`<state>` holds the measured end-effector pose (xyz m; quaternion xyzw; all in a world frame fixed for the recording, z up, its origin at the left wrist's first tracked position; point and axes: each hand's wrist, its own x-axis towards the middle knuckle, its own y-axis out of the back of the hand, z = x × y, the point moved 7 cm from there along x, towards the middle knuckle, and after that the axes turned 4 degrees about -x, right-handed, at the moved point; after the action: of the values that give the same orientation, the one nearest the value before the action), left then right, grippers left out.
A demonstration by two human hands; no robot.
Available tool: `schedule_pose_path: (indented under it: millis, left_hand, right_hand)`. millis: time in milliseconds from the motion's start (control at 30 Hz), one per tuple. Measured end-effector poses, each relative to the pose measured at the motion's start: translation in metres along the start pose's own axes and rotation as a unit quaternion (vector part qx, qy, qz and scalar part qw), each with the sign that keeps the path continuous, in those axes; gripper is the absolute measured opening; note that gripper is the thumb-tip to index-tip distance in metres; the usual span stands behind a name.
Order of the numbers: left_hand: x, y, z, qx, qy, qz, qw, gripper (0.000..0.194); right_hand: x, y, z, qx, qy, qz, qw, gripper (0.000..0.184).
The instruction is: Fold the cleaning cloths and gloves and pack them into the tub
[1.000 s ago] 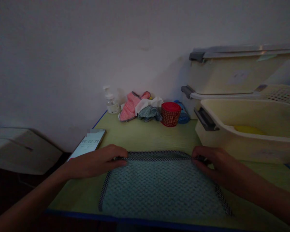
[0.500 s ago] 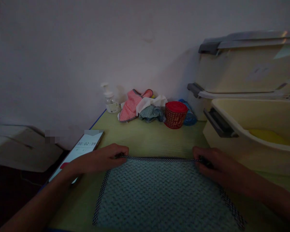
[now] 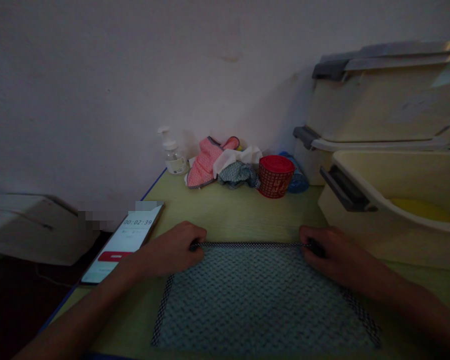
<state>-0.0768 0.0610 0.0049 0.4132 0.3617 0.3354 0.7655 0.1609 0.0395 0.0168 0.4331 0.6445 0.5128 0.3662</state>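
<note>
A blue-green textured cleaning cloth (image 3: 262, 300) with a black-and-white checked border is spread out in front of me. My left hand (image 3: 183, 247) pinches its far left corner, fingers closed on the edge. At the far right corner, my right hand (image 3: 328, 252) grips the border in the same way. Between the two hands the far edge runs taut and nearly straight. The near edge of the cloth lies at the bottom of the view.
Left of my left hand lies a phone (image 3: 122, 245) showing a timer. Along the wall stand a pump bottle (image 3: 175, 159), a pink cloth (image 3: 204, 165), a crumpled blue-green cloth (image 3: 237, 174) and a red canister (image 3: 275, 176). Cream storage bins (image 3: 360, 225) stand at the right.
My left hand has shifted slightly right with its corner, and the far edge looks a little shorter. My right hand stays nearly in place. The view has moved slightly.
</note>
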Motion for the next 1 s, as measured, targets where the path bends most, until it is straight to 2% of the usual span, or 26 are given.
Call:
schedule_pose_path:
  millis: [167,300,433,533,700,833,1000]
  left_hand:
    - [-0.001,-0.001,0.003,0.028,0.006,0.027,0.999,0.008]
    - [-0.005,0.000,0.003,0.012,0.008,0.031,0.999,0.005]
    - [-0.008,0.004,-0.003,0.005,-0.009,0.027,1.000,0.007]
    - [-0.008,0.009,-0.012,0.000,-0.020,0.035,0.999,0.015]
    - [-0.006,0.006,-0.027,-0.090,-0.008,0.021,0.996,0.017]
    - [-0.003,0.003,-0.027,-0.157,-0.010,0.013,0.987,0.020]
    - [0.000,0.001,-0.024,-0.164,-0.021,-0.007,0.986,0.017]
  right_hand:
    - [-0.002,0.003,-0.003,0.007,0.041,0.026,0.999,0.014]
    - [-0.006,0.004,-0.004,0.013,0.067,0.018,0.998,0.009]
    - [-0.008,0.004,-0.002,0.020,0.067,0.006,0.998,0.005]
    - [-0.009,0.004,-0.005,0.032,0.091,-0.002,0.995,0.005]
    - [-0.009,0.000,-0.009,0.087,0.120,-0.013,0.989,0.009]
    - [-0.005,-0.002,-0.011,0.109,0.130,-0.012,0.985,0.016]
    - [-0.003,-0.002,-0.013,0.113,0.128,-0.012,0.985,0.019]
